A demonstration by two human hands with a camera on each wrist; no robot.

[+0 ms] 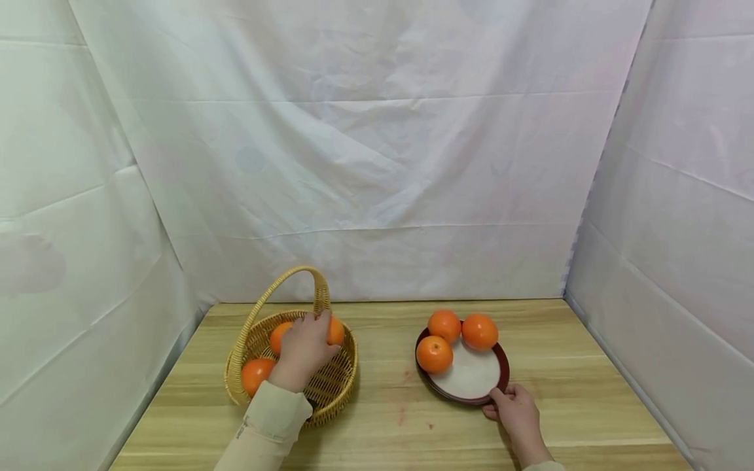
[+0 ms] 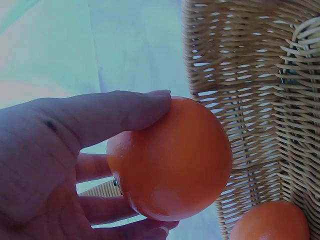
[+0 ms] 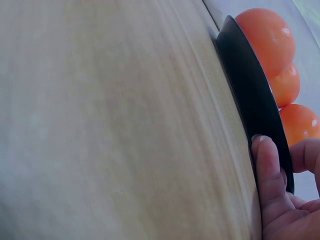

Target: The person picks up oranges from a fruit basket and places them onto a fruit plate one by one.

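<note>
My left hand [image 1: 305,352] grips an orange [image 2: 175,162] between thumb and fingers, at the right inner side of a woven wicker basket [image 1: 347,386]. Two more oranges lie in the basket, a front one [image 1: 256,375] and one partly hidden behind the hand [image 1: 279,337]. On the right, a round plate [image 1: 474,376] with a white inside and dark red rim carries three oranges: a left one [image 1: 434,354], a back one [image 1: 444,325] and a right one [image 1: 480,332]. My right hand [image 1: 518,416] pinches the plate's near right rim, thumb above and fingers against its outer side.
The basket's tall arched handle [image 1: 271,291] rises over its left and back side. Both containers stand on a wood-grain table [image 1: 389,405]. White cloth [image 1: 377,163] hangs behind the table's far edge and along both sides.
</note>
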